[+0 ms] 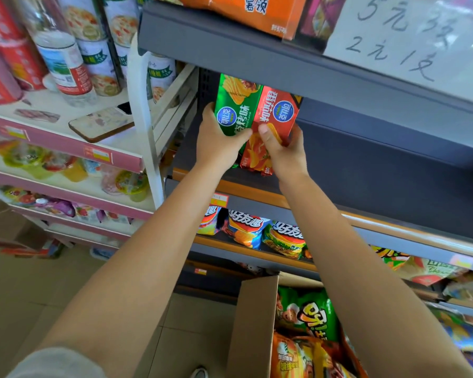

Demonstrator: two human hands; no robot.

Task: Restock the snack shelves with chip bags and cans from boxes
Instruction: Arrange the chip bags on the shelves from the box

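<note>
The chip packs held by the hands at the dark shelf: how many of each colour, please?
Green chip pack, held by the left hand: 1
Red chip pack, held by the right hand: 1
Total: 2

A dark grey shelf carries a green chip pack and a red chip pack, side by side and touching, at the fingertips of both hands. Right of the hands the board is bare.
</note>
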